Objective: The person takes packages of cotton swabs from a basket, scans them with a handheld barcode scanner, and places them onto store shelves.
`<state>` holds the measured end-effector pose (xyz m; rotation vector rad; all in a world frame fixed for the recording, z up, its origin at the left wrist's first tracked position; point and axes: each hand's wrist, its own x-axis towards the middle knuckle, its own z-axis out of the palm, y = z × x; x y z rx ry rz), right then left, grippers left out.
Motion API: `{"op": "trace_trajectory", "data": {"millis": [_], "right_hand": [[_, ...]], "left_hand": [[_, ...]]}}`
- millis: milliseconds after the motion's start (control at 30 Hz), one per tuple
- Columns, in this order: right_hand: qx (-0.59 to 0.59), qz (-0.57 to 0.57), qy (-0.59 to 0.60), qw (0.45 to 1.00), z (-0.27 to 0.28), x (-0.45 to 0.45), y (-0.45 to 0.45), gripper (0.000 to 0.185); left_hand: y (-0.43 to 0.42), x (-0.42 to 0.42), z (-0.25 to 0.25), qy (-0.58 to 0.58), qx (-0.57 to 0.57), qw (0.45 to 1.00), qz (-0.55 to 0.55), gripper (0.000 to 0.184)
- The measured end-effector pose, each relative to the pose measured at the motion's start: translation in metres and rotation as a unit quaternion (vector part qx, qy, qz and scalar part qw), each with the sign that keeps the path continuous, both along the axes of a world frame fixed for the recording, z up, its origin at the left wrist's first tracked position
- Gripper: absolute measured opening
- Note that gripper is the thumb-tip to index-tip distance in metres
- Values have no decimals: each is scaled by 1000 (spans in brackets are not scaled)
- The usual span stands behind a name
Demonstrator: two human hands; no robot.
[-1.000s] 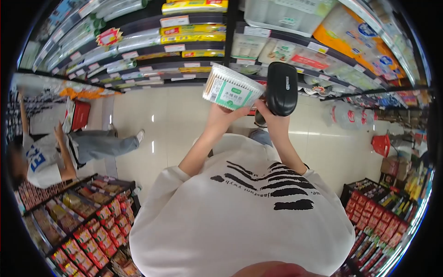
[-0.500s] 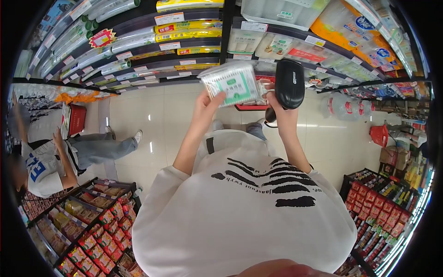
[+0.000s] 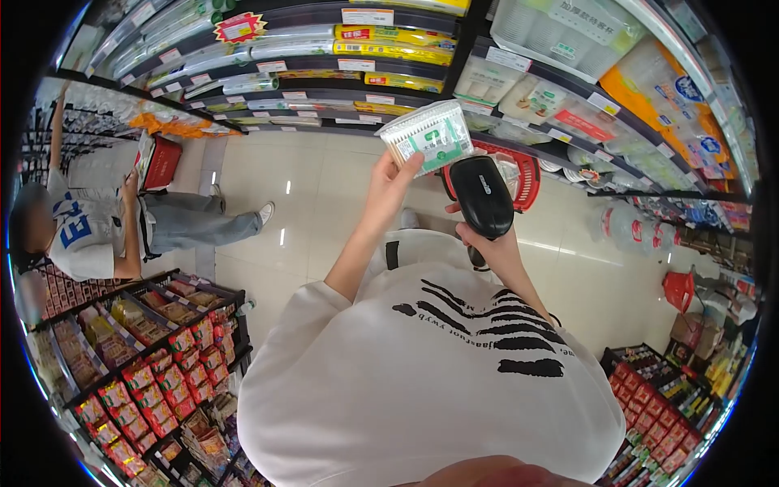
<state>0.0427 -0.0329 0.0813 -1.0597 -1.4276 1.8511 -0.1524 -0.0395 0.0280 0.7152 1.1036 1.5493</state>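
Observation:
My left hand is closed on a clear pack of cotton swabs with a green and white label, thumb across its front. In my right hand is a black handheld barcode scanner, its rounded head near the pack's lower right and its handle mostly hidden. The pack and scanner are held up in front of my chest. Below and behind the scanner, a red shopping basket with white and clear packages inside stands by the foot of the shelf.
Shelves with yellow boxes and packs of plastic cups run along the front. Another person stands at the left near a red basket. Large water bottles stand at right. Snack racks flank me behind.
The scanner has come down toward me and tilted, with its head nearer the pack. The whole view has shifted, and more of the red basket shows.

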Motion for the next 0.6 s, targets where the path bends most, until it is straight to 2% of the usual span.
{"op": "trace_trajectory", "data": {"millis": [133,200,233,300,400,500,600], "right_hand": [[1,27,17,999,-5,1,1,42],[-21,30,22,999,-3,0,-1,43],[-42,28,25,998,-3,-2,-1,43],[-41,22,38,998,-5,-2,-3,44],[-45,19,56,997,-2,-1,0,45],[-47,24,51,997,1,3,4,45],[-114,53,92,988,1,11,4,47]], "left_hand": [[-6,1,4,-49,7,999,15,35],[-6,-2,5,-186,14,982,-11,37],[-6,-2,6,-182,16,983,-6,37],[-5,1,6,-249,-4,969,5,36],[-3,4,6,-252,-18,966,48,34],[1,6,2,-252,-1,967,41,30],[7,15,-4,-233,-6,972,40,30]]}}
